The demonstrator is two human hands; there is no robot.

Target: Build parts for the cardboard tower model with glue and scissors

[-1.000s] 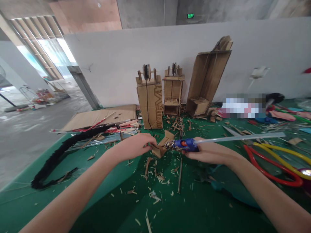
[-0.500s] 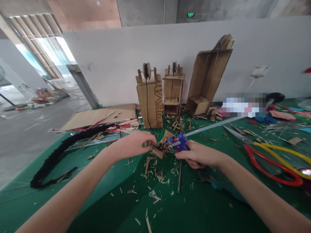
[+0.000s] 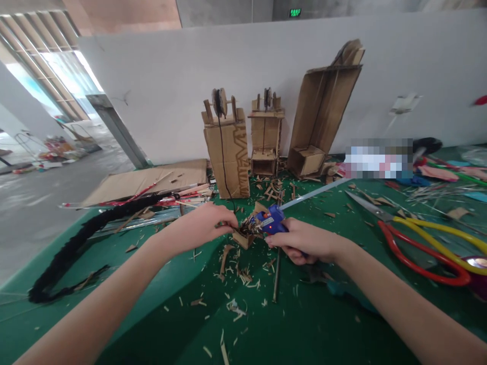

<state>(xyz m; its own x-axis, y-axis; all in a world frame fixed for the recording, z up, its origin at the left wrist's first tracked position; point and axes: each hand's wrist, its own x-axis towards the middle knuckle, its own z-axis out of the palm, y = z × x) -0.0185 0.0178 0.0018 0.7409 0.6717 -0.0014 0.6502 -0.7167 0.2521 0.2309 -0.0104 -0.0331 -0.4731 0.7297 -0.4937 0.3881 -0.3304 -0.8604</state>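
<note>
My right hand (image 3: 302, 241) is wrapped around a blue hot glue gun (image 3: 271, 222), with a long translucent glue stick (image 3: 315, 193) in its back end. The gun's front points left over a small cardboard piece (image 3: 243, 240) heaped with brown and pale scraps. My left hand (image 3: 207, 223) is closed in a pinch at that piece's left edge; what sits between its fingertips is hidden. A black string (image 3: 224, 167) runs from a spool (image 3: 219, 103) on a tall cardboard box (image 3: 230, 162) down to just behind these fingers.
Behind stand a smaller cardboard winch box (image 3: 265, 134) and a tall open cardboard tray (image 3: 323, 111). Large scissors (image 3: 388, 218) with red and yellow handles lie right. A black fuzzy strip (image 3: 79, 235) lies left, a metal rod (image 3: 277, 279) in front. Scraps litter the green table (image 3: 160, 314).
The whole view has shifted slightly, so everything sits a little further left and higher. Both hands keep nearly the same pose around the small cardboard piece and glue gun.
</note>
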